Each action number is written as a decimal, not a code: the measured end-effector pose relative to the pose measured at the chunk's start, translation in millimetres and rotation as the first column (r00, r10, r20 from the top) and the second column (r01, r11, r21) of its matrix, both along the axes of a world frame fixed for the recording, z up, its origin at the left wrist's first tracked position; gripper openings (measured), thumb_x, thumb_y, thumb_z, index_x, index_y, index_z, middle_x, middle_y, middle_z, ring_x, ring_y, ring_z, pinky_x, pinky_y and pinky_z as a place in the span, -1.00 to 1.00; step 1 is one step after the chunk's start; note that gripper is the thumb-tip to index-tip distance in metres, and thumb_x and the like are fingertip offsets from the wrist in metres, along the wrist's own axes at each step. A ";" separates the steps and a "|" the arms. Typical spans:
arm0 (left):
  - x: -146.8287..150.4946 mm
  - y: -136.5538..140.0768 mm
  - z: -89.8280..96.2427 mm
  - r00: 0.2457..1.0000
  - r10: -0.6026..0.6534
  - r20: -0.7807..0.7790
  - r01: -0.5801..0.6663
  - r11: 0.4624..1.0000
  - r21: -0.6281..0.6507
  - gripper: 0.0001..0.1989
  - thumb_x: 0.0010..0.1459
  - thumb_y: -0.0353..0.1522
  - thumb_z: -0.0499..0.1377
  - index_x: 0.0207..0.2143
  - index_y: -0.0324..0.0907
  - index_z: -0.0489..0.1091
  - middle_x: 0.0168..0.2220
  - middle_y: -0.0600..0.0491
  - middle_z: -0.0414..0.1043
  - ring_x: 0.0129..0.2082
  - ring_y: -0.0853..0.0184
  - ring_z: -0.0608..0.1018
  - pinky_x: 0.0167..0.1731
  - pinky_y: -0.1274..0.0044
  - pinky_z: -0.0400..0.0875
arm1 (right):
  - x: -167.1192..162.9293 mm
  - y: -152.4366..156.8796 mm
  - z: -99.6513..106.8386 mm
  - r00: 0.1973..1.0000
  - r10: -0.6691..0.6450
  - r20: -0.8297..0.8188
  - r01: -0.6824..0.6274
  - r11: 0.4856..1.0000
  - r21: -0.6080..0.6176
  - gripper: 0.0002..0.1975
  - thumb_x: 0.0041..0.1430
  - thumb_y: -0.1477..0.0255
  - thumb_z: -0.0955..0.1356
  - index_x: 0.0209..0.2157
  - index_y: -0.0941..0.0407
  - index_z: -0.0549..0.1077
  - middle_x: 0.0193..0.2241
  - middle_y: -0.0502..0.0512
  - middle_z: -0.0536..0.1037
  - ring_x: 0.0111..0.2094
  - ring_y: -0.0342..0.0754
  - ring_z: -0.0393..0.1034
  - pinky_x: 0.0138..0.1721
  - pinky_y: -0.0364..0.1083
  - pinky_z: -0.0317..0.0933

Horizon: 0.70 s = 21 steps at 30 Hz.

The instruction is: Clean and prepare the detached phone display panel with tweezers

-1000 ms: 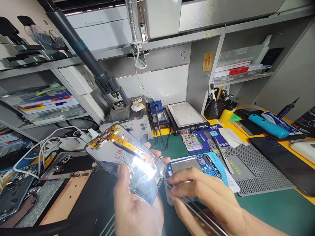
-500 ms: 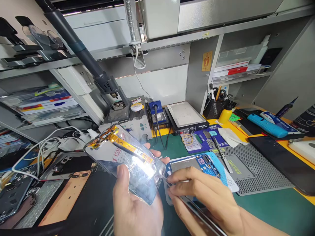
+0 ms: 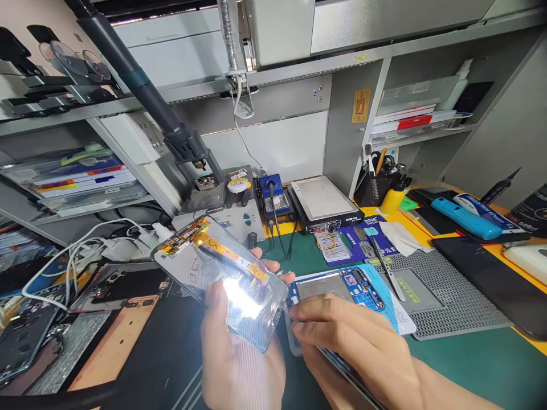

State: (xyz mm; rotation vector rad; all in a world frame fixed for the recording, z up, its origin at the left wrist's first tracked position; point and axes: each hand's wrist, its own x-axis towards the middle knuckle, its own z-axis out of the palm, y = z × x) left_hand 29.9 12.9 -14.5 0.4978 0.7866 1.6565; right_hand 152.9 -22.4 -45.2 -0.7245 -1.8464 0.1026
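Observation:
My left hand (image 3: 243, 364) grips a phone screen (image 3: 205, 267) tilted in the air, thumb on its back and fingertips beyond its far edge. The back carries an orange flex cable (image 3: 239, 259), red print and clear film, and a strong glare hides part of it. In my right hand (image 3: 354, 341) are thin metal tweezers (image 3: 292, 317), pinched between thumb and fingers, their tips at the lower right corner of the screen. Whether the tips grasp the film there cannot be made out. Under the right hand lies a blue phone frame (image 3: 365, 291) with its board exposed, partly hidden.
Right of the frame, a second pair of tweezers (image 3: 387, 270) lies on a grey perforated mat (image 3: 461, 296). A heating plate (image 3: 325, 199) stands behind. Opened phone parts (image 3: 115, 341) lie at left, near white cables (image 3: 81, 245). A black phone (image 3: 487, 279) lies at right.
The screen has tilted slightly in my left hand, and the glare on it has shifted left. My right hand has rolled a little, its tweezers still at the same corner.

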 end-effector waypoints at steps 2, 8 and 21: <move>2.4 -0.5 5.1 0.996 0.084 0.007 -0.082 0.991 -0.103 -0.61 0.10 -0.06 0.25 -0.25 -0.20 0.60 -0.32 -0.06 0.64 -0.40 0.15 0.65 -0.40 0.36 0.57 | 0.1 -1.4 0.4 0.999 -0.032 0.015 0.032 0.999 -0.015 -0.75 0.12 0.78 0.36 -0.16 0.31 0.49 -0.28 0.36 0.61 -0.26 0.07 0.55 -0.35 -0.04 0.49; 4.1 2.8 3.6 0.997 0.074 -0.019 -0.076 0.992 -0.106 -0.62 0.07 -0.07 0.26 -0.28 -0.20 0.62 -0.35 -0.07 0.65 -0.45 0.15 0.65 -0.47 0.39 0.57 | 2.8 -6.9 4.2 0.988 -0.085 0.126 0.092 0.994 -0.051 -0.82 0.19 0.73 0.33 -0.20 0.27 0.50 -0.26 0.37 0.62 -0.27 0.06 0.57 -0.33 -0.04 0.51; 4.1 3.9 4.3 0.995 0.102 -0.020 -0.103 0.992 -0.066 -0.69 0.15 -0.14 0.20 -0.30 -0.16 0.61 -0.31 -0.05 0.65 -0.42 0.14 0.67 -0.42 0.35 0.62 | 1.9 -1.1 4.9 0.994 -0.104 -0.030 0.103 0.994 -0.026 -0.73 0.11 0.75 0.36 -0.16 0.21 0.46 -0.31 0.22 0.60 -0.31 0.00 0.56 -0.35 -0.10 0.50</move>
